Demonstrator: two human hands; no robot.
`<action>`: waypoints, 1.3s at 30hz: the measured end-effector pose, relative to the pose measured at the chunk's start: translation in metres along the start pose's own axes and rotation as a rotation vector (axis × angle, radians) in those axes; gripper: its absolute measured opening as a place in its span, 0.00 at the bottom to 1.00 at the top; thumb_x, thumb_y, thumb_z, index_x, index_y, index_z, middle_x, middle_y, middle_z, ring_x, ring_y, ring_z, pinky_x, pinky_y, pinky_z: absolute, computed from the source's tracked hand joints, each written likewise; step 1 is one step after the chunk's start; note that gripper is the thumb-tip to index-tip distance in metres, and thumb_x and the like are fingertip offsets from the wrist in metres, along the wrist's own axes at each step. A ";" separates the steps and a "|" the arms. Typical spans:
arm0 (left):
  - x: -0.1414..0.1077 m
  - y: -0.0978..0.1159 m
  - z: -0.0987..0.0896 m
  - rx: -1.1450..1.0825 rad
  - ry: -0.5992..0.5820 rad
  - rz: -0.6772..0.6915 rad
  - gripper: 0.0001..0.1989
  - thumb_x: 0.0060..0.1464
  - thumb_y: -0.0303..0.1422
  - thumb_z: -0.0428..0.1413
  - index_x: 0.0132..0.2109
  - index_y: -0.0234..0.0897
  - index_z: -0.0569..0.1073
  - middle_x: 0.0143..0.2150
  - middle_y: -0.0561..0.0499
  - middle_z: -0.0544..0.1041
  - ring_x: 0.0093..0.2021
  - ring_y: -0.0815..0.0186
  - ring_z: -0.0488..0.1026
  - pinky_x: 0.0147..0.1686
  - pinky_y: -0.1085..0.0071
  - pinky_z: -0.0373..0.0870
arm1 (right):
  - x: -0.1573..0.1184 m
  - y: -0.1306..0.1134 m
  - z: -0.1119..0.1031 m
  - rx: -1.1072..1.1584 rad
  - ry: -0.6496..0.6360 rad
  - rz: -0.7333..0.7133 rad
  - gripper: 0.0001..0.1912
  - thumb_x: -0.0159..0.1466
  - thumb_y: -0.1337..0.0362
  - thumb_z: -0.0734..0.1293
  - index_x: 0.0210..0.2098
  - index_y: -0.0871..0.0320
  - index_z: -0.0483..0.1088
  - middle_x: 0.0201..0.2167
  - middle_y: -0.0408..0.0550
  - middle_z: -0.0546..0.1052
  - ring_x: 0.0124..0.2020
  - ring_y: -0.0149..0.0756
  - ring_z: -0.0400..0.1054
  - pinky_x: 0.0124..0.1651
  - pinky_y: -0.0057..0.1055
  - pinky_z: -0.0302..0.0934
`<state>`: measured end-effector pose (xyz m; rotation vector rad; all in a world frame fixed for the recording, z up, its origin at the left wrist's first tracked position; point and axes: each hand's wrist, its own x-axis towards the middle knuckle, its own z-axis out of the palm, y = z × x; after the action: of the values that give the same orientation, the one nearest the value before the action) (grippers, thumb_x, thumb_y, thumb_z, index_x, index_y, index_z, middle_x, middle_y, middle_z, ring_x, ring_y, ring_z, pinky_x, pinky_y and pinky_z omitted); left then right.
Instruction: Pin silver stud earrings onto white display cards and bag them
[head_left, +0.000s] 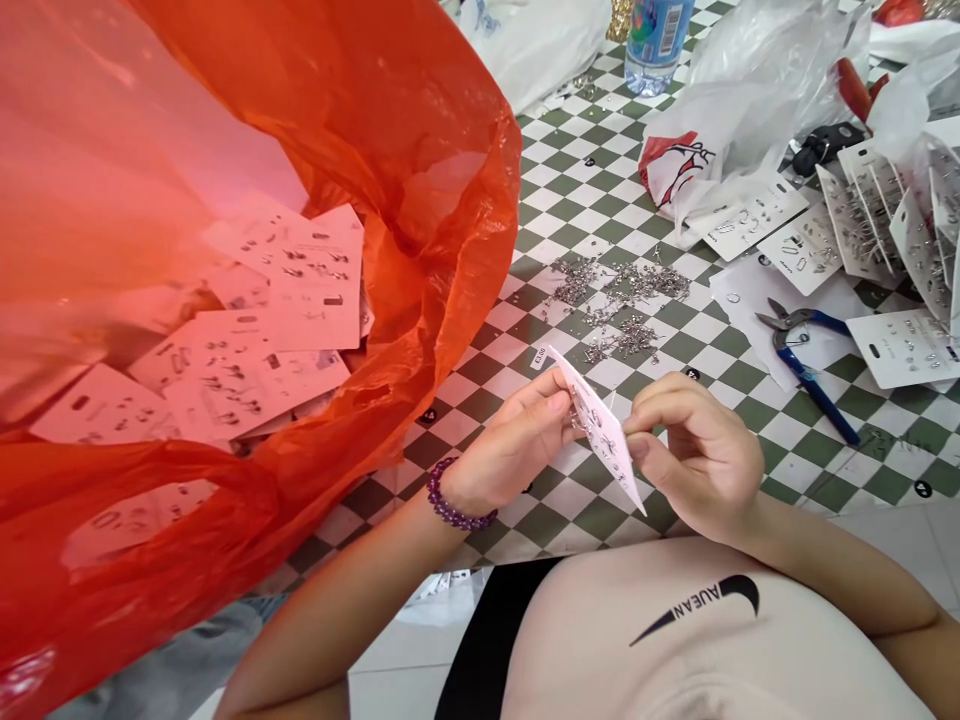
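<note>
The left hand (517,440) and the right hand (701,455) are both closed on a white earring card (604,430), which is pinched between thumb and fingers from either side and held tilted above the near edge of a green-and-white checkered sheet (817,455). A purple beaded bracelet (450,497) is worn on the left wrist. Small silver pieces can be made out on the held card, but their exact kind cannot be told.

As far as can be judged from how things lie, part of the cards have been gathered and part are left out. About seven cards (292,290) are counted in an orange plastic bag (420,200) at the left edge of the sheet, their detail dulled by the tint. At least six more cards (754,220) are spread along the right edge, several lined with rows of silver pins (862,205). Four loose clumps of silver pieces (630,290) are scattered mid-sheet. One pair of blue-handled pliers (814,380) is laid near the right edge, while one white plastic bag (682,160) and one water bottle (651,45) are placed toward the far edge.
</note>
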<state>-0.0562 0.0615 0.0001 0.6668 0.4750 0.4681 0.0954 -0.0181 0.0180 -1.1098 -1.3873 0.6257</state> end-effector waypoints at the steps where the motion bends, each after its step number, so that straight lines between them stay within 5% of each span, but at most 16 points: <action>1: 0.000 0.000 0.001 0.024 0.026 0.008 0.09 0.51 0.37 0.61 0.35 0.36 0.72 0.30 0.54 0.71 0.30 0.72 0.69 0.33 0.75 0.68 | 0.000 0.000 0.000 -0.001 0.005 0.001 0.05 0.61 0.72 0.65 0.34 0.56 0.69 0.27 0.44 0.72 0.28 0.30 0.65 0.28 0.28 0.63; 7: 0.000 -0.002 -0.001 0.112 0.200 0.009 0.06 0.54 0.33 0.58 0.37 0.37 0.73 0.34 0.53 0.74 0.32 0.72 0.71 0.33 0.76 0.70 | 0.000 0.001 -0.001 -0.009 0.010 0.006 0.04 0.61 0.71 0.65 0.34 0.56 0.69 0.28 0.44 0.72 0.28 0.30 0.65 0.29 0.29 0.64; 15: -0.002 -0.001 0.002 0.450 0.207 0.185 0.03 0.52 0.29 0.60 0.35 0.36 0.73 0.33 0.54 0.77 0.32 0.73 0.73 0.32 0.79 0.72 | -0.003 0.001 -0.002 -0.002 0.014 0.019 0.05 0.61 0.72 0.66 0.35 0.56 0.70 0.29 0.44 0.72 0.29 0.30 0.65 0.30 0.29 0.64; 25: -0.003 0.000 0.003 0.435 0.269 0.167 0.07 0.55 0.35 0.56 0.35 0.36 0.73 0.35 0.52 0.75 0.32 0.72 0.72 0.32 0.76 0.73 | -0.004 0.004 -0.002 0.062 0.028 0.056 0.05 0.62 0.72 0.65 0.35 0.56 0.69 0.29 0.43 0.72 0.32 0.30 0.65 0.33 0.28 0.62; 31: -0.002 0.000 0.002 0.342 0.159 0.230 0.09 0.52 0.36 0.60 0.37 0.36 0.72 0.31 0.53 0.74 0.30 0.73 0.70 0.31 0.78 0.71 | -0.004 0.003 -0.002 0.086 0.022 0.087 0.03 0.63 0.69 0.64 0.34 0.55 0.70 0.28 0.43 0.71 0.31 0.31 0.64 0.33 0.30 0.63; 39: -0.002 0.002 -0.001 0.212 0.097 0.139 0.09 0.51 0.37 0.61 0.35 0.36 0.73 0.29 0.54 0.73 0.30 0.73 0.71 0.31 0.77 0.71 | -0.003 0.002 -0.001 0.098 -0.017 0.109 0.04 0.63 0.70 0.65 0.35 0.55 0.70 0.29 0.43 0.72 0.31 0.30 0.66 0.33 0.29 0.64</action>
<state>-0.0595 0.0624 0.0013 0.8882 0.5775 0.5888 0.0962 -0.0206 0.0153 -1.1087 -1.3028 0.7760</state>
